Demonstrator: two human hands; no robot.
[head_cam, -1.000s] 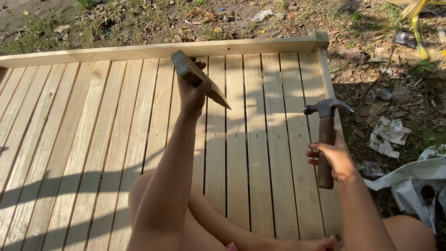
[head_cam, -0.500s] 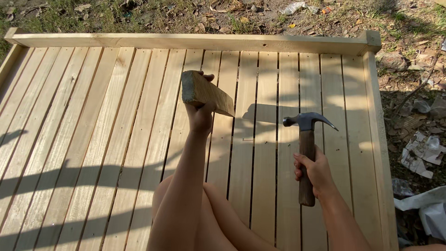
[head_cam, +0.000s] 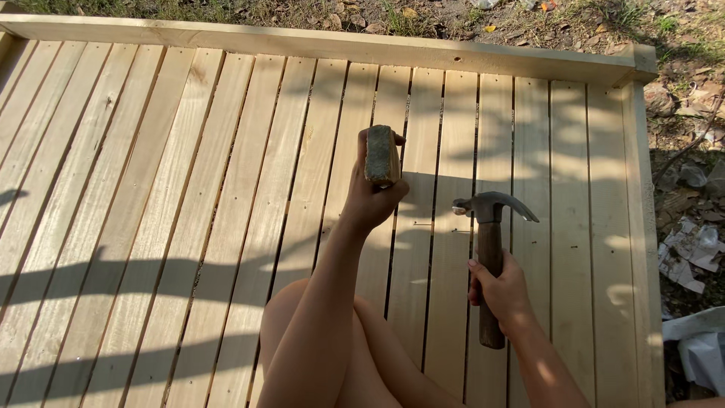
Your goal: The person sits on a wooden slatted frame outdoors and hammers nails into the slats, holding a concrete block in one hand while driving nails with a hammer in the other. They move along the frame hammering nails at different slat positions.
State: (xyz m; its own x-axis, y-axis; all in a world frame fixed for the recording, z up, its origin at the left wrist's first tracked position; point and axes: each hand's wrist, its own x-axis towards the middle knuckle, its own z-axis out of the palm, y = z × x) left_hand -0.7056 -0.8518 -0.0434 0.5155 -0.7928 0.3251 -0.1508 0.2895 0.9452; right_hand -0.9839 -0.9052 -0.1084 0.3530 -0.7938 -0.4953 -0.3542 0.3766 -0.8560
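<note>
The left hand was closed around a short wooden block, with the fingers wrapped on its sides. The block was held up above the planks, its rough end face turned toward the camera. The right hand was clamped on the dark wooden handle of a claw hammer. The metal head of the hammer pointed to the left and the claw to the right, and the head was just above the boards, between the two hands. Whether it touched the wood, I could not tell.

Under both hands lay a platform of pale wooden slats, which ran away from the person with narrow gaps between them. A thicker wooden rail closed the far end, and a similar board closed the right edge. The bare knees of the person were over the near slats. Long shadows crossed the wood. Beyond the platform there was dry ground with leaves, and at the right some crumpled white paper or plastic.
</note>
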